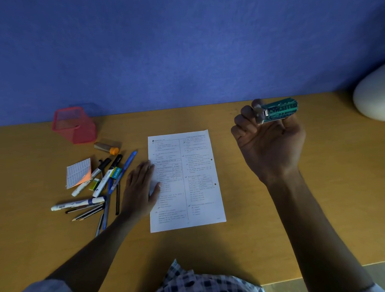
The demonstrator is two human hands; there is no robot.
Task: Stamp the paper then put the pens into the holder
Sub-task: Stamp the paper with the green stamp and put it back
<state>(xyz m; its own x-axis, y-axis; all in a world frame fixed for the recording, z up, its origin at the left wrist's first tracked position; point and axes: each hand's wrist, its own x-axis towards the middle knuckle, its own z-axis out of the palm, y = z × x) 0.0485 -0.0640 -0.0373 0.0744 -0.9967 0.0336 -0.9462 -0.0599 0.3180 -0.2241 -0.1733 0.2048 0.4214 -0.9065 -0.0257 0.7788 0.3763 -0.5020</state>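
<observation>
As we look down:
Right hand [269,140]: our fingers clamped on stamp [280,110], raised.
Left hand [139,189]: fingers together, flat on paper [189,190].
Pens [105,189]: beside holder [75,125].

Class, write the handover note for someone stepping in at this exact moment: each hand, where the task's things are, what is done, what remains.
Right hand: raised off the desk to the right of the paper, gripping the stamp with its inked face turned up towards the camera.
Left hand: flat, pressing down the left edge of the paper.
Pens: loose in a pile on the desk, left of the paper.
Holder: pink mesh, at the back left by the wall; no pens show in it.
Done: stamp picked up, paper steadied; no stamp mark can be made out on it.
Left: stamp the paper, then put the pens in the holder.
</observation>
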